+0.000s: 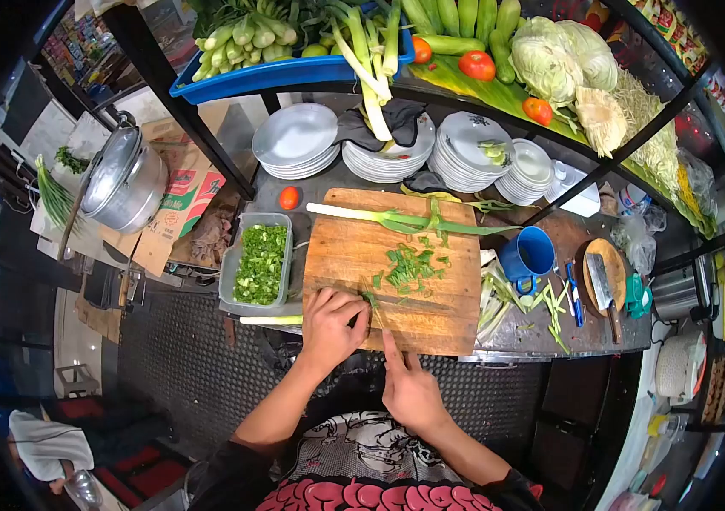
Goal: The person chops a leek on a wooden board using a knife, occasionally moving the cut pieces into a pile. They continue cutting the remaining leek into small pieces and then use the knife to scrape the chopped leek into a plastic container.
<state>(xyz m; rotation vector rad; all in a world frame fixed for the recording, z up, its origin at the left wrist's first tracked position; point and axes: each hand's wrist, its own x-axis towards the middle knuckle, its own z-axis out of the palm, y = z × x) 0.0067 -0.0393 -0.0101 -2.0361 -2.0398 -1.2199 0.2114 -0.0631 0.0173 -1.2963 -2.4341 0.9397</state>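
Observation:
On the wooden cutting board (447, 315), my left hand (334, 325) is closed with its fingers curled on green leaf pieces at the lower left of the board. My right hand (412, 387) is wrapped round a knife at the board's front edge, its index finger stretched along the blade, which points toward the left fingertips. Chopped green leaves (412, 266) lie mid-board. A long spring onion (354, 213) stretches across the board's back. Left of the board stands a plastic container (227, 277) full of chopped greens. Another white stalk (270, 320) lies in front of it.
Behind the board are stacked plates (296, 136) and a tomato (289, 198). To the right stand a blue mug (526, 255), cut stalks (556, 315) and a cleaver (601, 285) on a round board. Above hang a blue tray (294, 75) and a vegetable shelf. A pot (128, 183) stands left.

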